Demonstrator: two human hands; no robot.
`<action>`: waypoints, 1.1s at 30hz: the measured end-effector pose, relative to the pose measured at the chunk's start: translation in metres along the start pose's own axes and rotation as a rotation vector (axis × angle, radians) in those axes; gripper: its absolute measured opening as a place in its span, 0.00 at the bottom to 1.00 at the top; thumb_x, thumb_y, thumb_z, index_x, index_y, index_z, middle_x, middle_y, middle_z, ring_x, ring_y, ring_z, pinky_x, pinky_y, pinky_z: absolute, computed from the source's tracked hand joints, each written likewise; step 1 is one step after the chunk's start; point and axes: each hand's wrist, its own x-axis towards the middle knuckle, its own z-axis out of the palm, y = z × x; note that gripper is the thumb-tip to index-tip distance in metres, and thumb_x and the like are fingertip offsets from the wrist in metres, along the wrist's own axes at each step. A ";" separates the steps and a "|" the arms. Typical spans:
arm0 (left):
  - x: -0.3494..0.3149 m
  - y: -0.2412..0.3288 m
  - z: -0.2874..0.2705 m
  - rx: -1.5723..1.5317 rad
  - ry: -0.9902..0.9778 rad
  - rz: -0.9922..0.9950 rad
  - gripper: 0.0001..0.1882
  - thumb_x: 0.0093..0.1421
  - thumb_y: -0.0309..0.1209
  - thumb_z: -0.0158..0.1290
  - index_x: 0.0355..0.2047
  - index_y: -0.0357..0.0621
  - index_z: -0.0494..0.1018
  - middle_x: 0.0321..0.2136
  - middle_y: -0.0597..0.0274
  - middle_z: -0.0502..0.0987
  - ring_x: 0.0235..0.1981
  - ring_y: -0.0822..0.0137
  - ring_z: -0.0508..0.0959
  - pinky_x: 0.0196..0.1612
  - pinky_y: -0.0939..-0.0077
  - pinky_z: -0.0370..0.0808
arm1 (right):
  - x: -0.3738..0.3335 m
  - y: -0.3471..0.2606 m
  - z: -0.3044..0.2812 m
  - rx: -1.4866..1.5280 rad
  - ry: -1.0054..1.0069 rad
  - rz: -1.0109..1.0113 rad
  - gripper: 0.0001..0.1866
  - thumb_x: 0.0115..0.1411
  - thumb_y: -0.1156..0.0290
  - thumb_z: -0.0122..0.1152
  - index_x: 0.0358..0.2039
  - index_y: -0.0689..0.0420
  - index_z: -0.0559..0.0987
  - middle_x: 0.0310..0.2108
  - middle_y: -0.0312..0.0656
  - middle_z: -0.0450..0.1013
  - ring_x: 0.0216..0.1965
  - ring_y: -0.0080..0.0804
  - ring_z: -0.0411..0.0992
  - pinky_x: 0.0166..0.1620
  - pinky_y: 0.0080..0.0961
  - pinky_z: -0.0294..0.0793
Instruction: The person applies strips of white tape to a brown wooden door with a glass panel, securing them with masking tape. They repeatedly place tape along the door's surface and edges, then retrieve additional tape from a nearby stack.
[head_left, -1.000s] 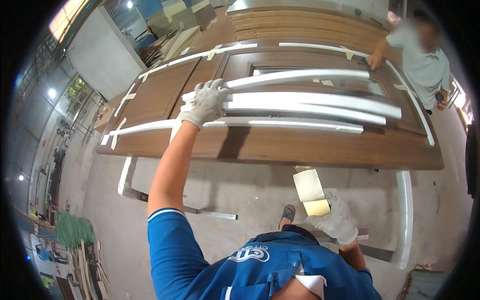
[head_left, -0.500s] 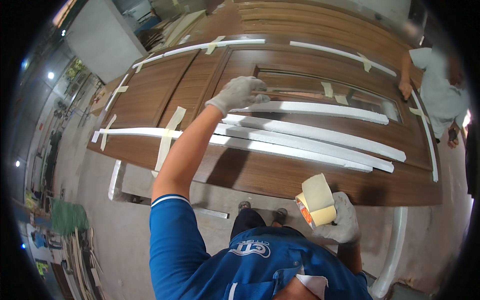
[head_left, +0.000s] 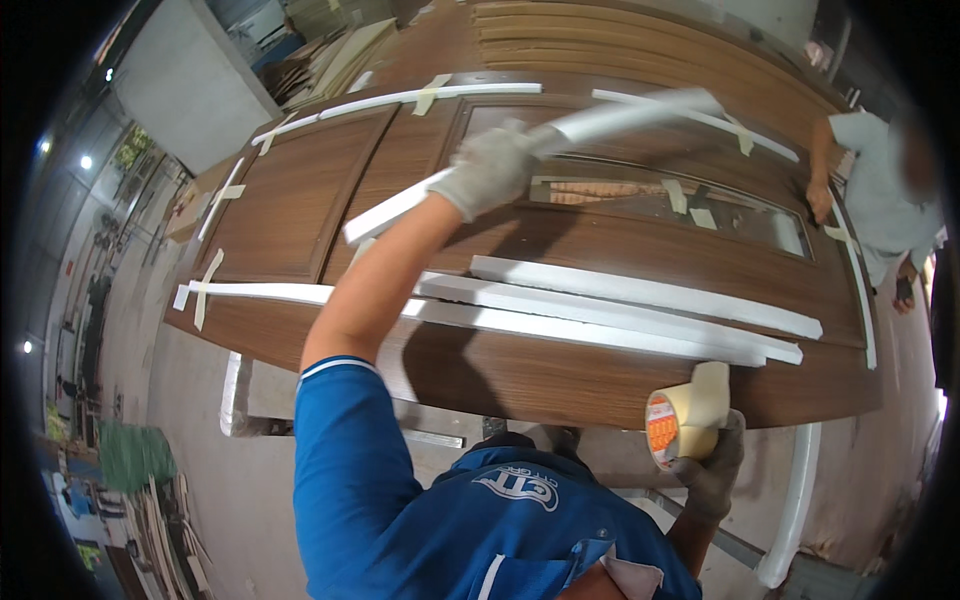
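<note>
At upper centre, grips white strip (head_left: 620, 119) in left hand (head_left: 491, 168) with curled fingers; lower right, pinches tape roll (head_left: 692, 418) in right hand (head_left: 712, 470); might snap strip by knocking panel (head_left: 560, 388).

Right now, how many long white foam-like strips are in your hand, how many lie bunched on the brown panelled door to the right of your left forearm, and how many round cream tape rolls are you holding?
Long white foam-like strip in the left hand: 1
White strips bunched on the brown panelled door: 3
Round cream tape roll in the right hand: 1
Total: 5
</note>
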 end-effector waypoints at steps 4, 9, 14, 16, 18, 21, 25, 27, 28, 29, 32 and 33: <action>-0.051 -0.111 -0.032 0.138 0.049 -0.341 0.22 0.65 0.34 0.53 0.60 0.64 0.70 0.42 0.45 0.76 0.43 0.41 0.81 0.45 0.47 0.77 | 0.008 0.008 0.010 0.010 0.056 -0.022 0.38 0.42 0.60 0.82 0.49 0.58 0.70 0.43 0.34 0.69 0.43 0.23 0.68 0.49 0.25 0.70; -0.098 -0.173 -0.009 0.104 -0.247 -0.522 0.21 0.63 0.34 0.55 0.57 0.59 0.73 0.44 0.45 0.80 0.48 0.44 0.80 0.49 0.51 0.77 | 0.031 0.019 0.023 0.003 -0.007 -0.041 0.37 0.42 0.61 0.82 0.48 0.58 0.71 0.43 0.35 0.69 0.43 0.23 0.68 0.48 0.25 0.70; -0.108 -0.183 0.005 0.077 -0.407 -0.444 0.21 0.62 0.32 0.54 0.55 0.57 0.77 0.47 0.51 0.81 0.51 0.47 0.80 0.53 0.53 0.76 | 0.046 0.015 0.038 0.031 -0.072 -0.009 0.37 0.42 0.62 0.82 0.50 0.58 0.71 0.43 0.34 0.69 0.44 0.24 0.68 0.51 0.25 0.70; -0.097 -0.184 -0.004 0.134 -0.521 -0.404 0.19 0.61 0.33 0.53 0.54 0.56 0.78 0.47 0.53 0.82 0.51 0.48 0.80 0.53 0.54 0.76 | 0.050 0.014 0.044 0.011 -0.074 -0.028 0.37 0.42 0.63 0.81 0.50 0.58 0.71 0.43 0.34 0.69 0.45 0.24 0.68 0.51 0.25 0.70; -0.080 -0.185 -0.016 0.195 -0.640 -0.389 0.18 0.61 0.34 0.54 0.52 0.56 0.80 0.47 0.55 0.83 0.50 0.50 0.81 0.53 0.56 0.76 | 0.055 0.013 0.048 0.030 -0.052 -0.011 0.37 0.41 0.64 0.81 0.50 0.58 0.71 0.43 0.34 0.69 0.45 0.24 0.68 0.52 0.25 0.70; -0.056 -0.186 -0.022 0.287 -0.768 -0.521 0.16 0.60 0.36 0.56 0.48 0.56 0.83 0.45 0.57 0.84 0.50 0.53 0.82 0.52 0.59 0.76 | 0.062 0.014 0.053 0.046 -0.043 0.011 0.38 0.40 0.64 0.81 0.51 0.59 0.71 0.45 0.34 0.69 0.46 0.25 0.68 0.53 0.26 0.70; -0.058 -0.214 -0.036 0.195 -0.928 -0.305 0.22 0.63 0.45 0.55 0.56 0.57 0.77 0.48 0.54 0.82 0.51 0.51 0.81 0.54 0.60 0.75 | 0.069 0.014 0.056 -0.062 -0.017 -0.041 0.40 0.40 0.63 0.81 0.53 0.60 0.71 0.46 0.35 0.69 0.47 0.26 0.68 0.53 0.27 0.69; -0.069 -0.237 -0.044 0.198 -0.604 -0.263 0.23 0.64 0.45 0.54 0.58 0.55 0.75 0.48 0.51 0.82 0.51 0.49 0.80 0.55 0.59 0.75 | 0.072 0.013 0.058 -0.101 -0.022 -0.032 0.40 0.44 0.52 0.79 0.51 0.61 0.71 0.44 0.36 0.67 0.45 0.26 0.67 0.51 0.26 0.69; -0.071 -0.248 -0.044 0.208 -0.452 -0.245 0.23 0.64 0.45 0.54 0.57 0.53 0.75 0.47 0.49 0.82 0.51 0.48 0.80 0.55 0.58 0.75 | 0.073 0.012 0.059 -0.157 -0.047 -0.046 0.41 0.47 0.46 0.78 0.51 0.61 0.71 0.43 0.36 0.67 0.44 0.25 0.66 0.50 0.25 0.68; -0.071 -0.255 -0.040 0.154 -0.359 -0.357 0.22 0.64 0.46 0.54 0.55 0.52 0.76 0.47 0.49 0.82 0.51 0.47 0.80 0.55 0.57 0.75 | 0.074 0.012 0.061 -0.179 -0.021 -0.055 0.41 0.47 0.46 0.78 0.51 0.61 0.71 0.43 0.36 0.67 0.44 0.25 0.66 0.49 0.25 0.68; -0.060 -0.267 -0.017 0.047 -0.089 -0.624 0.19 0.64 0.45 0.56 0.47 0.47 0.79 0.46 0.44 0.81 0.52 0.45 0.79 0.54 0.53 0.75 | 0.077 0.009 0.067 -0.244 -0.045 -0.064 0.40 0.47 0.47 0.78 0.51 0.60 0.71 0.43 0.37 0.67 0.44 0.24 0.66 0.48 0.25 0.69; -0.057 -0.267 -0.007 0.048 -0.068 -0.656 0.21 0.61 0.45 0.59 0.50 0.47 0.77 0.45 0.43 0.81 0.50 0.44 0.79 0.53 0.52 0.75 | 0.077 0.008 0.069 -0.202 -0.054 -0.035 0.40 0.47 0.47 0.78 0.51 0.60 0.71 0.43 0.37 0.67 0.44 0.24 0.66 0.48 0.25 0.69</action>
